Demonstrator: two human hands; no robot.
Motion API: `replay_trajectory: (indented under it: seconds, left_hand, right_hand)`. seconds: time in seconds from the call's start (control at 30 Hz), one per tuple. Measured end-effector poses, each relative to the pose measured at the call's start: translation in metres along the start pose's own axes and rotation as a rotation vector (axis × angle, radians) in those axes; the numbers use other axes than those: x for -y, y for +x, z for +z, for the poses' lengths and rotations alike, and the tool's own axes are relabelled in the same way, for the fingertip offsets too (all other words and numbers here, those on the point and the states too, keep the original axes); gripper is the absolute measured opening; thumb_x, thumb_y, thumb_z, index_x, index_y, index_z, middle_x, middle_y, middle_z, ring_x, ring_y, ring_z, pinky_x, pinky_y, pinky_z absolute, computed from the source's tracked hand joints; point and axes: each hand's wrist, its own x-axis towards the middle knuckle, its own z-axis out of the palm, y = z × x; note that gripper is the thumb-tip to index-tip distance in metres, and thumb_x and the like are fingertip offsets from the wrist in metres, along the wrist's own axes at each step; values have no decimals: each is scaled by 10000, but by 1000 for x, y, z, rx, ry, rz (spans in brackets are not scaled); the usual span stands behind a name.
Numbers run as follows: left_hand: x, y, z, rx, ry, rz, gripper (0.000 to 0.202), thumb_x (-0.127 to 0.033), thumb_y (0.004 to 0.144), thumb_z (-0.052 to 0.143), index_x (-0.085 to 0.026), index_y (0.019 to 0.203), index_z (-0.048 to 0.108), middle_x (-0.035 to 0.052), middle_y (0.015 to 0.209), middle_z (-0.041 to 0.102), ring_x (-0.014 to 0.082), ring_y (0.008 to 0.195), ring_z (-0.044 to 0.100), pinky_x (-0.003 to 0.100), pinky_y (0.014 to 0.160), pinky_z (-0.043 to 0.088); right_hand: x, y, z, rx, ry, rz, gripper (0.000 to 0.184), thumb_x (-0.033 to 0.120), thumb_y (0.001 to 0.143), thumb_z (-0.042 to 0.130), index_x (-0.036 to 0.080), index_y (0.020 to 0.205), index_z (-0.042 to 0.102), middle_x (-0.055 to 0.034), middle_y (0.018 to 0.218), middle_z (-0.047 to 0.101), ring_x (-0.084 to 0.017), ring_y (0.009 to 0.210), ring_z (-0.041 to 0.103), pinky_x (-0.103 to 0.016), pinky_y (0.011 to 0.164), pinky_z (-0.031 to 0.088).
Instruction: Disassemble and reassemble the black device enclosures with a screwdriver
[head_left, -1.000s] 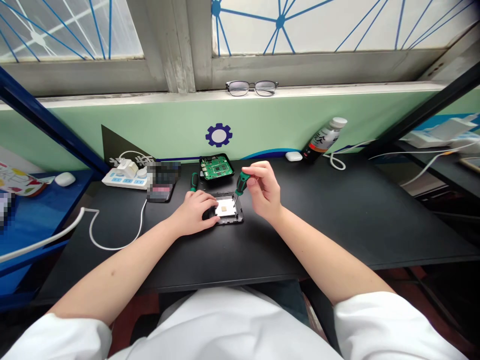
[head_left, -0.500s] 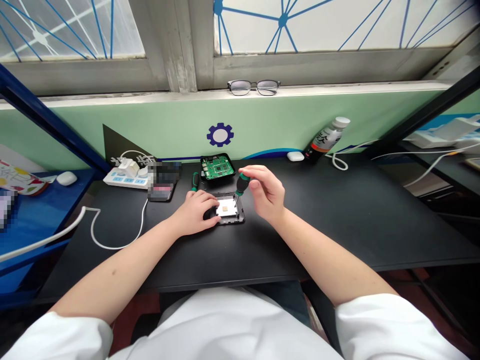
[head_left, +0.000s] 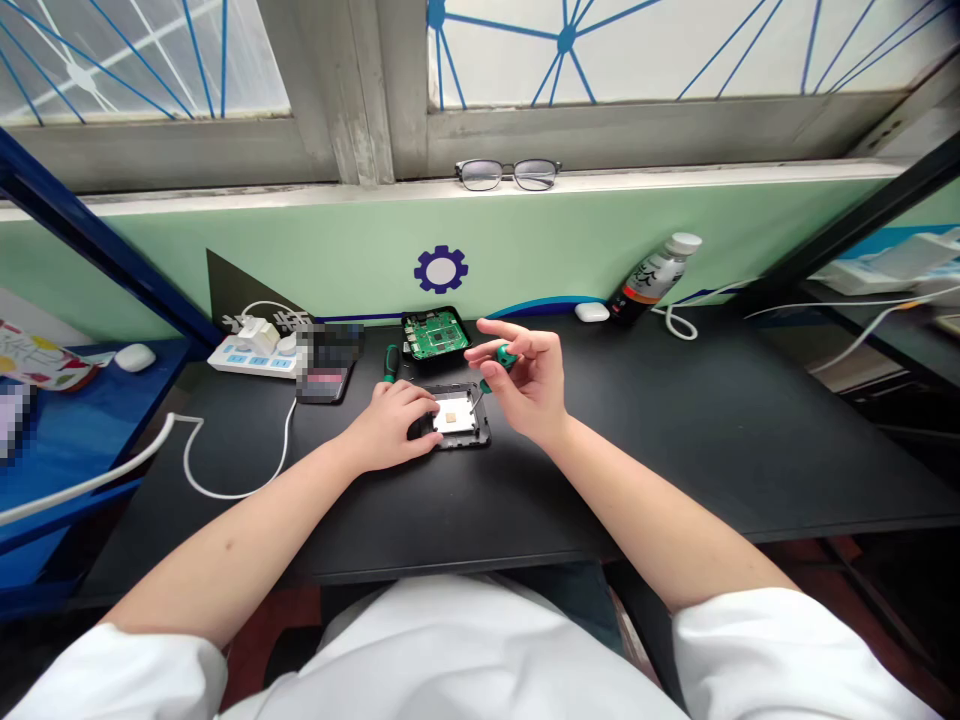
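My right hand (head_left: 536,385) grips a green-and-black screwdriver (head_left: 505,356) by thumb and bent fingers, with the index finger lifted off. The shaft slants down to the right edge of a white plate (head_left: 463,421) with a small tan square. That plate lies inside a black plastic cover (head_left: 483,436) on the desk. From the left, my left hand (head_left: 394,425) holds the cover down, thumb at its near side and fingers at its far side. Just beyond those fingers lies a second screwdriver (head_left: 391,362). Behind the cover, a green circuit board (head_left: 436,336) sits in a black case.
To the left are a white power strip (head_left: 255,358) with plugs, a dark phone (head_left: 324,388) and a white cable (head_left: 217,494). A bottle (head_left: 654,280) leans at the back right by a white earbud case (head_left: 592,312). Glasses (head_left: 508,176) rest on the sill.
The screwdriver has tipped over to the right, its handle now lower within my right hand. My right index finger has stretched out away from the handle. My left hand and the cover stay put.
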Motion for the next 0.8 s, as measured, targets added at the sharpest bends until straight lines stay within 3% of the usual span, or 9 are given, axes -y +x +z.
replay_trajectory:
  seconds: [0.17, 0.27, 0.43, 0.63, 0.8]
  left_hand:
    - [-1, 0, 0, 1, -3, 3, 309, -423, 979, 669, -220, 1211, 693, 100, 1298, 741, 313, 1242, 629, 508, 1057, 372]
    - [-1, 0, -1, 5, -5, -1, 306, -425, 980, 661, -225, 1209, 693, 103, 1301, 742, 313, 1236, 630, 508, 1057, 372]
    - [0, 0, 1, 6, 2, -5, 317, -439, 980, 661, -238, 1221, 701, 103, 1309, 741, 319, 1247, 621, 512, 1072, 374]
    - [2, -1, 2, -1, 0, 4, 329, -435, 978, 669, -226, 1228, 706, 104, 1304, 737, 320, 1241, 626, 523, 1074, 380]
    - [1, -1, 1, -12, 14, 6, 319, -422, 967, 686, -226, 1217, 713, 104, 1298, 744, 338, 1257, 604, 551, 1080, 401]
  right_hand:
    - [-1, -2, -1, -73, -46, -35, 257, 333, 973, 774, 292, 1089, 549, -53, 1259, 790, -160, 807, 770, -360, 736, 654]
    - [-2, -2, -6, -67, -134, -120, 155, 347, 1026, 690, 291, 1168, 662, -71, 1190, 792, -220, 974, 780, -429, 853, 648]
    - [-1, -1, -12, -67, -341, -145, 274, 457, 1078, 553, 286, 1186, 737, -86, 1061, 729, -261, 1009, 728, -495, 880, 607]
    - [3, 3, -10, -48, -299, -129, 262, 406, 1100, 514, 281, 1188, 728, -61, 998, 645, -204, 878, 658, -397, 743, 573]
    - [1, 4, -4, -82, -167, -109, 153, 394, 1023, 690, 277, 1109, 641, -44, 1075, 621, -173, 912, 676, -365, 786, 593]
